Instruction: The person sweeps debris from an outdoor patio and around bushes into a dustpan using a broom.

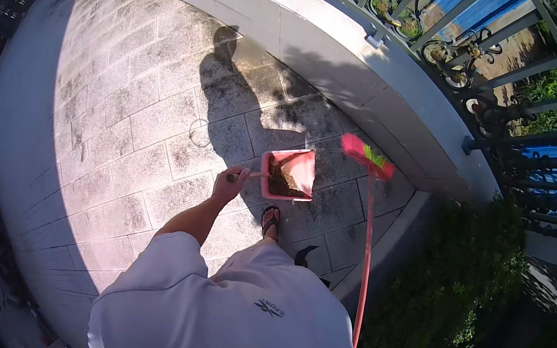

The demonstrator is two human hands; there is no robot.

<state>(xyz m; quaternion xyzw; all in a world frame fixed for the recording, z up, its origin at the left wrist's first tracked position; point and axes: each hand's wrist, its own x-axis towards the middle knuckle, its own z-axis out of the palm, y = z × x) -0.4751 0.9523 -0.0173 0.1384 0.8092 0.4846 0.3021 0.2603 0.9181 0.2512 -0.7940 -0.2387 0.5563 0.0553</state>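
Note:
My left hand [231, 183] is closed around the short handle of a pink dustpan [304, 169], which is low over the paving in front of my feet. Brown dirt [281, 178] lies in the pan, mostly along its handle side and near edge. To the right, a broom [365, 256] with a long pink stick has its pink and yellow-green bristles close to the low wall. Its stick runs down past the right side of my body. My right hand is out of view, so what it holds does not show.
A low pale wall [399, 112] with an ornate metal fence [474, 52] curves across the far side and right. Stained stone paving [159, 116] covers the ground. Green bushes [454, 282] grow beyond a kerb [390, 234] at the right. My sandalled foot [270, 224] shows below the dustpan.

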